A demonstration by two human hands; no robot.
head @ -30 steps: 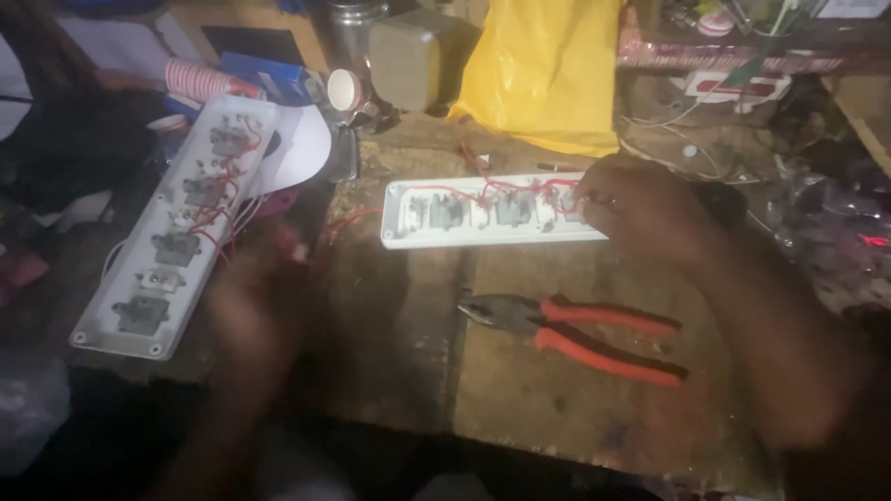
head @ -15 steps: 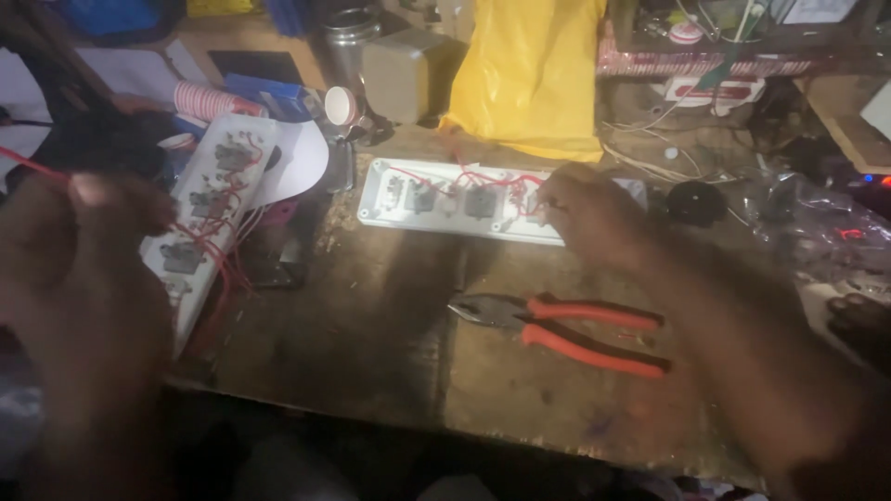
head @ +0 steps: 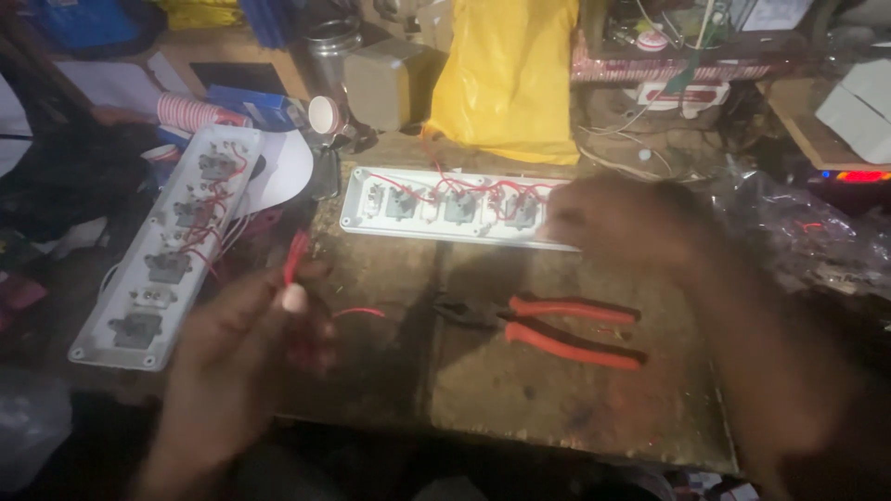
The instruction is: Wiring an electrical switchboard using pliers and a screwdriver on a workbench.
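Left hand (head: 246,357), lower left, pinches short red wire (head: 295,257) betw. fingers. Right hand (head: 617,223) rests on right end of open socket strip (head: 445,209), centre; grip can't tell. Strip part-wired, back off. Pliers (head: 548,329) idle below.

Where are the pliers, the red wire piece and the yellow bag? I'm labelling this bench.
pliers (head: 557,329), head view, on the red handles.
red wire piece (head: 295,257), head view, mid-length, above the left hand's fingers.
yellow bag (head: 509,79), head view, front face.

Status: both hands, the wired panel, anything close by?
Left hand pinches red wire. Right hand rests on open socket panel. Pliers lie just below, untouched.
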